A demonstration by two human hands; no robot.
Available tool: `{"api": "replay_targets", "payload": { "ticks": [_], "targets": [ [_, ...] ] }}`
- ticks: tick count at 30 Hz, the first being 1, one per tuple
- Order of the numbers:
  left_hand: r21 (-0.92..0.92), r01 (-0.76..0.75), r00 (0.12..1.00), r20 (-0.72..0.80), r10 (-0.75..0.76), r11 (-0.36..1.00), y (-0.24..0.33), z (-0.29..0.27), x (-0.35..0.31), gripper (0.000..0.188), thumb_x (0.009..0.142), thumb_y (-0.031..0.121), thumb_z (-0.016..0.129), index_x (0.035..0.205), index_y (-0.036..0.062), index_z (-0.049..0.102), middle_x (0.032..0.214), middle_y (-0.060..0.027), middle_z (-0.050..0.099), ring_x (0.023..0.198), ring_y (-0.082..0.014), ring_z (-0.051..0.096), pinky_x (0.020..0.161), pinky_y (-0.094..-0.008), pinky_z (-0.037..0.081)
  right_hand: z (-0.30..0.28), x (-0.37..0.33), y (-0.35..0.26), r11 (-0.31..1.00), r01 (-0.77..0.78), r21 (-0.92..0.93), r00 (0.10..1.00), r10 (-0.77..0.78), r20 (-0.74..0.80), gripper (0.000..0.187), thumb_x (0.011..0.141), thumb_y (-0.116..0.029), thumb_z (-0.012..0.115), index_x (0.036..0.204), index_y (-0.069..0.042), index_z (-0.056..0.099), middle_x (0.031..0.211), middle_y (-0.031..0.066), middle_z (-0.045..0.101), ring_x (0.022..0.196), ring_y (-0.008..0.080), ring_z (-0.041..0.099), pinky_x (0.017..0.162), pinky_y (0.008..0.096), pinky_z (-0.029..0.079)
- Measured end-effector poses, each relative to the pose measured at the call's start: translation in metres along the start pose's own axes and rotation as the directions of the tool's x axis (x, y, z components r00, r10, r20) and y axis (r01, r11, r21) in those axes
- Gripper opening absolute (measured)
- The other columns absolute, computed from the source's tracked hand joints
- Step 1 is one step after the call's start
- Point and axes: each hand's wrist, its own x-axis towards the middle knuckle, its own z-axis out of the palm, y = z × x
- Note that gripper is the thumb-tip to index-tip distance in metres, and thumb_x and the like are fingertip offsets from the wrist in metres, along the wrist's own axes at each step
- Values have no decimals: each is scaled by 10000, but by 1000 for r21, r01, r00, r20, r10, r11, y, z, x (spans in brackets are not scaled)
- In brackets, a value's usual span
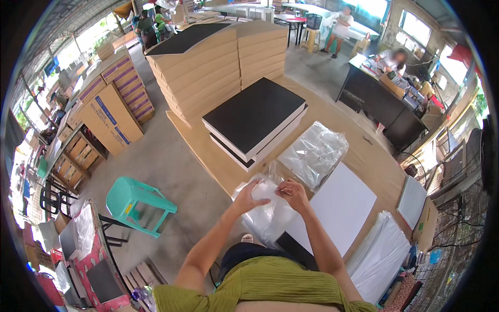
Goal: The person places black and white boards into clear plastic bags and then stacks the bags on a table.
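Clear plastic bags [267,218] lie in front of me at the table's near edge, under both hands. My left hand [247,198] touches the film with its thumb and fingers spread apart. Close beside it, my right hand [294,195] pinches a clear plastic bag at its upper edge. A stack of white boards [340,205] lies to the right, with a black board [296,249] at its near side. Beyond my hands rest thick stacks of boards topped by a black sheet [254,114], next to a pile of clear plastic packs [317,153].
Tall stacks of brown-edged boards [202,73] stand at the table's far left. A plastic-wrapped stack [379,249] lies at right. On the floor at left is a green stool [138,203]. A person sits at a dark desk [382,101]; others stand farther back.
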Motion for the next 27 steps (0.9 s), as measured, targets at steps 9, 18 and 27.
{"api": "replay_targets", "payload": {
  "ticks": [9,18,27],
  "targets": [
    [-264,134,946,322,-44,955,10,4,25,341,797,241,717,998,-1,588,780,-26,606,720,-110,579,638,-226,448,-4,-20,-28,888,120,-443,887,-296,-354,139,757,99,583,842,-1,630,803,96,633,752,167,638,660,281,493],
    [-136,536,-255,915,314,833,35,13,31,472,944,452,451,1055,38,649,774,-57,615,721,-135,563,661,-252,408,-28,-36,21,868,-369,333,830,147,538,179,813,-147,686,891,1,622,865,-11,600,734,88,535,677,266,439],
    [-585,740,534,811,240,331,-37,24,8,484,950,367,479,1238,-21,511,1065,-35,624,1002,-149,564,918,-295,427,-81,-137,-55,596,-133,792,718,-493,491,374,761,-279,744,957,15,623,888,38,620,794,139,552,692,326,456]
  ]
}}
